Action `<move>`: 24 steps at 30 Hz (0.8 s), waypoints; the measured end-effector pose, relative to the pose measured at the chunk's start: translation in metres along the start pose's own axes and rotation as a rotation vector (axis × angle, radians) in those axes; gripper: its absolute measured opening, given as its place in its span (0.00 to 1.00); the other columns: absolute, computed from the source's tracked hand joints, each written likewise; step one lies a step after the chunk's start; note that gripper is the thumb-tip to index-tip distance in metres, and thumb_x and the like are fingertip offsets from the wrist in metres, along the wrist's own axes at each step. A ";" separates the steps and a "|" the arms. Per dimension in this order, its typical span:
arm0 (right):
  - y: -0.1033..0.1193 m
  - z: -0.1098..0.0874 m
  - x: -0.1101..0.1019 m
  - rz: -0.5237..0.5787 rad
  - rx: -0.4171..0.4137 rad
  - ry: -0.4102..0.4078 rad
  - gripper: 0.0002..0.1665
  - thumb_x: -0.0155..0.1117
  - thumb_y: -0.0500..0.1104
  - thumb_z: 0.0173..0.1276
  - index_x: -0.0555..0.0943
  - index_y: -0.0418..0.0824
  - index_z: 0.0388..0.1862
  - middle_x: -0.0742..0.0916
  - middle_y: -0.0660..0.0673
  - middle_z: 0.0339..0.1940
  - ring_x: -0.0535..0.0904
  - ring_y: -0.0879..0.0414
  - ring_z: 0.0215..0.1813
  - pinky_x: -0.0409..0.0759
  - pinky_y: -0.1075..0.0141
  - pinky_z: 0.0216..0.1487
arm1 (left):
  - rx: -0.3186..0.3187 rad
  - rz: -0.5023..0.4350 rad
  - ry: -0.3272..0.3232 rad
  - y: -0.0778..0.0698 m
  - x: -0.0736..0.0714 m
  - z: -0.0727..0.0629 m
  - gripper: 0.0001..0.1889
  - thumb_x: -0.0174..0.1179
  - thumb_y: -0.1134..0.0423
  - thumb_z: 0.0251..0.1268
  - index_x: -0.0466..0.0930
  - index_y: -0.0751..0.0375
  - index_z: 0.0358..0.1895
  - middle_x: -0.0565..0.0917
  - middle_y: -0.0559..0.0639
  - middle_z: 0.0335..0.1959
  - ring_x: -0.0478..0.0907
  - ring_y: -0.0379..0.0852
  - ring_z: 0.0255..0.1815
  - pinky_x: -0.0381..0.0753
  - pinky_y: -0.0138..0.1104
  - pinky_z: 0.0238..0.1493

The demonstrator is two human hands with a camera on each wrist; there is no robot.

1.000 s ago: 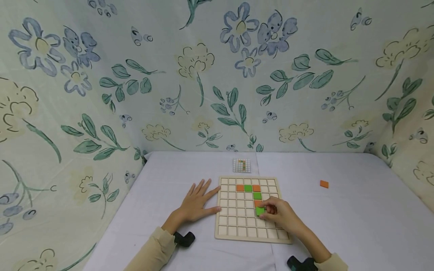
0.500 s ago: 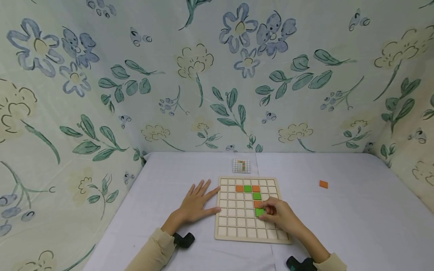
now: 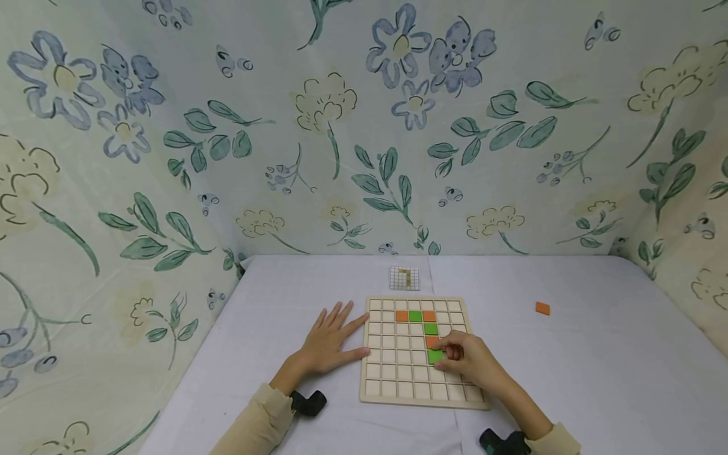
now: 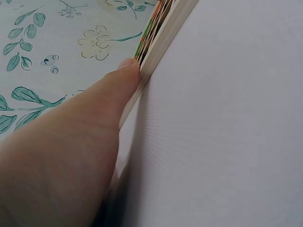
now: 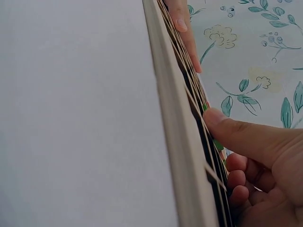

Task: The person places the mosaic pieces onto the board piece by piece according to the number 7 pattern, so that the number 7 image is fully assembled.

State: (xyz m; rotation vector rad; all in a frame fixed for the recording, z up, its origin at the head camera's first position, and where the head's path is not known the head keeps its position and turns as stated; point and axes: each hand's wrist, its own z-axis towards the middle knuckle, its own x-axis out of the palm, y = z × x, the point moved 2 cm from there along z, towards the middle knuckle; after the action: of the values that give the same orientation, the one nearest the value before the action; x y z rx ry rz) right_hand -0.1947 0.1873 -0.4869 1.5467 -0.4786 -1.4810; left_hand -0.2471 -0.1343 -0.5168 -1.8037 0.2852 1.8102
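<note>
A wooden grid board [image 3: 421, 402] lies on the white cloth. My left hand [image 3: 330, 344] rests flat beside it, fingers spread, thumb and index fingertips at its left edge. In the left wrist view the thumb [image 4: 106, 97] presses against the board's side. Over the board's right half, my right hand [image 3: 472, 361] pinches a green tile [image 3: 435, 357] between thumb and index finger, the tile sitting in its square. Directly above is an orange tile [image 3: 432, 342], partly covered by the index fingertip. The right wrist view shows the thumb [image 5: 236, 132] against the green tile's edge.
Further up the column sits another green tile [image 3: 431, 328], below a row of orange, green and orange tiles [image 3: 416, 316]. A small printed pattern card [image 3: 404, 278] lies behind the board. One loose orange tile [image 3: 543, 308] is on the cloth at right.
The green tile under my right fingers has settled slightly toward me, from askew to lined up in its square. Both hands have stayed nearly still.
</note>
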 end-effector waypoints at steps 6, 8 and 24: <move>0.001 0.001 -0.001 0.000 0.013 0.001 0.15 0.78 0.35 0.55 0.87 0.34 0.43 0.77 0.49 0.26 0.69 0.61 0.28 0.70 0.70 0.26 | -0.002 0.002 0.002 0.000 0.000 0.000 0.43 0.40 0.22 0.65 0.50 0.35 0.80 0.45 0.54 0.82 0.37 0.58 0.81 0.34 0.58 0.75; 0.001 0.001 -0.002 0.010 0.021 0.004 0.15 0.77 0.36 0.57 0.87 0.35 0.43 0.77 0.49 0.27 0.69 0.61 0.28 0.70 0.70 0.26 | -0.003 0.003 0.003 0.000 0.000 0.000 0.43 0.40 0.22 0.65 0.50 0.35 0.80 0.45 0.54 0.82 0.37 0.58 0.81 0.34 0.57 0.75; -0.002 -0.005 -0.032 -0.032 0.053 -0.165 0.12 0.75 0.36 0.61 0.87 0.34 0.43 0.77 0.50 0.26 0.69 0.60 0.29 0.70 0.70 0.27 | -0.004 0.003 0.013 -0.002 -0.002 0.000 0.44 0.40 0.23 0.65 0.50 0.37 0.80 0.45 0.55 0.82 0.38 0.59 0.81 0.35 0.58 0.75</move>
State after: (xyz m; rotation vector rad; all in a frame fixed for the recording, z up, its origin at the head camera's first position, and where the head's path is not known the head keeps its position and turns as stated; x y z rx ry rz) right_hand -0.1973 0.2157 -0.4705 1.4854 -0.5965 -1.6406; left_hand -0.2465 -0.1334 -0.5141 -1.8194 0.2895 1.8026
